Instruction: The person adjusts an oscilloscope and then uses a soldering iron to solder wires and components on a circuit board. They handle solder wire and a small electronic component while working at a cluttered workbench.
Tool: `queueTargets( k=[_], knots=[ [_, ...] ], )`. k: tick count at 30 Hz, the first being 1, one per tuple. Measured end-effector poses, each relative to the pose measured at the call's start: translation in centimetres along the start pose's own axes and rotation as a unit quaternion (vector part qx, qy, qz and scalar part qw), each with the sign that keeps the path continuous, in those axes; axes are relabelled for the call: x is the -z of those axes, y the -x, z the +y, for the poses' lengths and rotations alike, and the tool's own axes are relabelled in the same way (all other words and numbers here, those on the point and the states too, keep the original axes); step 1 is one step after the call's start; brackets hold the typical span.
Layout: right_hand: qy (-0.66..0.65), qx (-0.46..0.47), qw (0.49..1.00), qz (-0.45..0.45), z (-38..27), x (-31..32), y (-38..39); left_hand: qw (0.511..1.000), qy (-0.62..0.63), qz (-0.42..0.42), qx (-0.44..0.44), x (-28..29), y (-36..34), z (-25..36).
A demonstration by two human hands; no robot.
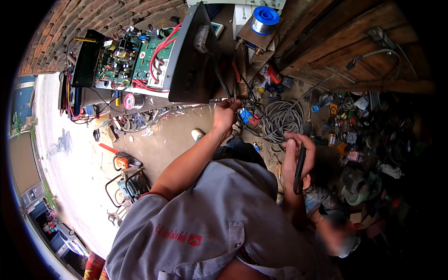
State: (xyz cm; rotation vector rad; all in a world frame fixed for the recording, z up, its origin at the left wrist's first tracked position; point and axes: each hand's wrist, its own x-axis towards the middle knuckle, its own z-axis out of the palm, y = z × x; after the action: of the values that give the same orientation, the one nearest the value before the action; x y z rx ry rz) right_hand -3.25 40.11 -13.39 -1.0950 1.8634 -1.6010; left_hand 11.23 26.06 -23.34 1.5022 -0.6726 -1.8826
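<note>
My left hand is closed in a pinch on a dark cable, which runs up along the front panel of an opened electrical machine. Its fingertips are just beside the lower edge of that panel. Out to the right, my right hand has its fingers wrapped round a slim black pen-shaped tool, held nearly upright in the picture. Thumb and forefinger of that hand meet near a thin black wire; whether they grip it I cannot tell. Inside the machine, green circuit boards and red wires lie exposed.
A coil of grey cable lies on the floor between my hands. A blue solder spool sits on a box at the back. Left stands an orange chainsaw. Clutter and a motor fill the right side; another person crouches at lower right.
</note>
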Motion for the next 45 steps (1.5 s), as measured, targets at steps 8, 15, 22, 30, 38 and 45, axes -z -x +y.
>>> queueTargets(
  k=[8,15,22,30,38,45],
  knots=[
    [-0.038,-0.064,0.996,-0.056,-0.9,-1.6,1.2,0.965,0.238,0.052,0.097,0.2,-2.5,-2.8],
    [-0.055,-0.028,0.996,-0.061,-1.1,-1.9,0.8,0.948,0.281,0.059,0.136,0.0,-3.3,-2.5],
    [-0.049,-0.023,0.996,-0.077,-0.3,-2.7,1.1,0.975,0.191,0.045,0.103,2.1,-2.5,-3.6],
    [-0.065,-0.002,0.994,-0.086,-1.4,-3.8,1.2,0.991,0.07,0.079,0.082,10.0,3.9,-0.7],
    [-0.065,0.049,0.993,-0.083,-2.8,-5.6,2.2,0.657,-0.718,-0.002,-0.23,22.5,1.4,-2.0],
    [0.009,0.095,0.995,0.001,-6.4,-6.2,5.2,0.505,-0.854,-0.069,-0.106,24.5,-6.1,-1.9]
  ],
)
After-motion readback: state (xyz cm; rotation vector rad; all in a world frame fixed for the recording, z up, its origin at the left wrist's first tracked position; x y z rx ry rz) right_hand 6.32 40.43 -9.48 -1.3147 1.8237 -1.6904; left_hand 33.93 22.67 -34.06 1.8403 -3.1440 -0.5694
